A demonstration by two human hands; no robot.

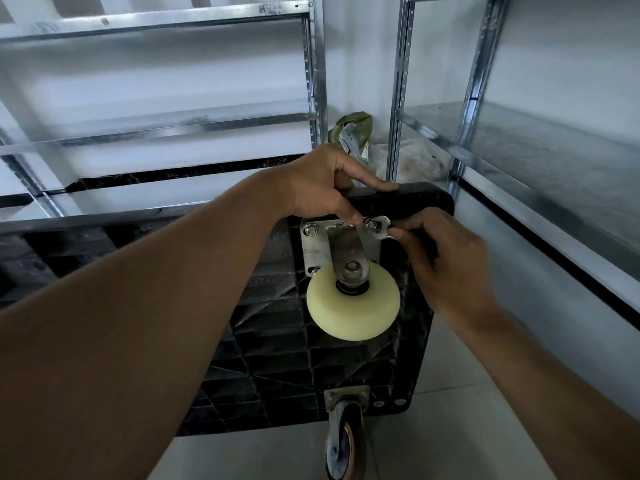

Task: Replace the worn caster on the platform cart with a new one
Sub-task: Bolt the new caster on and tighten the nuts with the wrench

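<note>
The black platform cart (377, 372) stands on its side, its ribbed underside facing me. A caster with a cream wheel (353, 303) sits on a metal mounting plate (313, 247) near the cart's upper corner. My left hand (322, 185) grips the cart's top edge, its thumb near the plate's upper bolt. My right hand (446, 261) holds a small wrench (381, 228) set on the upper right bolt (370, 224) of the plate. A second caster with a dark worn wheel (343, 441) hangs at the cart's lower edge.
Galvanised steel shelving (311, 64) stands behind and to the right of the cart. A green bag (356, 128) and a pale plastic bag (412, 161) lie on the floor between the racks. Light floor tiles (446, 410) lie under the cart.
</note>
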